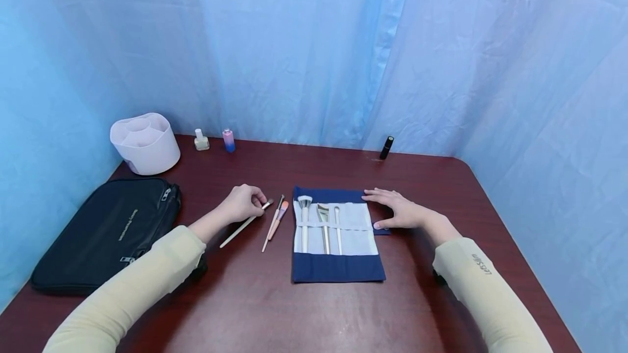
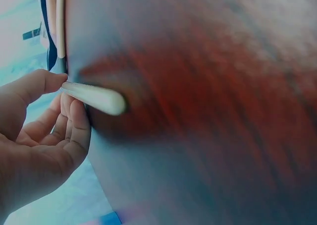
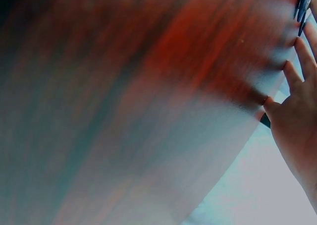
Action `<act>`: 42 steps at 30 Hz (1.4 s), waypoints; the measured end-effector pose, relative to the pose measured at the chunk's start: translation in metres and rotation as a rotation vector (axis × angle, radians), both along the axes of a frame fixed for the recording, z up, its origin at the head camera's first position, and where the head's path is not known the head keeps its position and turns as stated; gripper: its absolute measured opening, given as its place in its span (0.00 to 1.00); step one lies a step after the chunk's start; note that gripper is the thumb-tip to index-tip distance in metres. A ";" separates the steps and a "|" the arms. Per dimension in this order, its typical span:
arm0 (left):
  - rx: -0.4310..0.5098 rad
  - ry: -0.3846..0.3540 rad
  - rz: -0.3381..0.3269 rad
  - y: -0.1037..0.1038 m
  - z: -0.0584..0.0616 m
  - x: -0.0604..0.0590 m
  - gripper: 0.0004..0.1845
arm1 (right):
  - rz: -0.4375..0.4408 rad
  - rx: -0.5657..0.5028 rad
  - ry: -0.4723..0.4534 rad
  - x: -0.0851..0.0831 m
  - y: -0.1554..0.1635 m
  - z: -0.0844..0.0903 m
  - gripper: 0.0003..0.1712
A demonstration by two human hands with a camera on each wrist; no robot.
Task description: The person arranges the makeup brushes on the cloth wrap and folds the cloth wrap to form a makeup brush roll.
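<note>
The left hand (image 1: 243,203) pinches a long white-handled makeup brush (image 1: 244,224) near its bristle end, fingers curled round it, while the handle slants down across the dark red surface (image 1: 255,309) toward the person. In the left wrist view the thumb and fingers (image 2: 74,121) close on the pale handle (image 2: 94,97). Just to the right of it lie two more brushes, a thin dark-tipped one (image 1: 272,224) and a pink one (image 1: 278,219), side by side on the surface.

The right hand (image 1: 397,209) lies flat with straight fingers on the right edge of an unrolled blue and white brush roll (image 1: 337,266), holding nothing. Three silver-handled brushes (image 1: 324,227) sit tucked upright in its pockets.

A black zip bag (image 1: 108,230) lies at the left, with a white divided organiser (image 1: 145,143) behind it. Two small bottles (image 1: 214,140) and a black tube (image 1: 386,147) stand along the back edge by the blue curtain (image 1: 314,42).
</note>
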State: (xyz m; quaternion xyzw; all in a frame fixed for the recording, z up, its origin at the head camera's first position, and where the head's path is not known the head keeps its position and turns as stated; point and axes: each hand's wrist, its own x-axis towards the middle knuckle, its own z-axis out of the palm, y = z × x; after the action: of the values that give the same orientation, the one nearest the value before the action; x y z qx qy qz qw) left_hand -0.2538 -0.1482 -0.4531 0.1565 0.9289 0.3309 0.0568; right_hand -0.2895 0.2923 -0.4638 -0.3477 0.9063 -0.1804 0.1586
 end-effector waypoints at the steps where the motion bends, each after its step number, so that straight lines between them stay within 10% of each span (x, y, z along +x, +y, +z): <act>1: 0.014 -0.002 -0.005 -0.001 0.000 -0.001 0.07 | 0.002 -0.001 0.002 0.000 0.000 0.000 0.45; 20: 0.447 -0.275 0.002 0.003 0.035 -0.013 0.15 | 0.008 -0.009 0.003 -0.001 -0.001 -0.004 0.45; 31: 0.688 -0.308 0.021 0.047 0.053 -0.030 0.18 | 0.004 -0.002 0.013 -0.002 0.002 -0.003 0.45; 42: 0.731 -0.230 -0.001 0.102 0.048 -0.040 0.17 | 0.001 0.008 0.011 -0.001 0.002 -0.004 0.46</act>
State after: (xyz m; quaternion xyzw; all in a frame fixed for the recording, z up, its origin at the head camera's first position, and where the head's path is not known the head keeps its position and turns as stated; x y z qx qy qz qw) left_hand -0.2935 -0.0462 -0.4053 0.1288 0.7370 0.6557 0.1014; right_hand -0.2910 0.2947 -0.4675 -0.3484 0.9078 -0.1747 0.1552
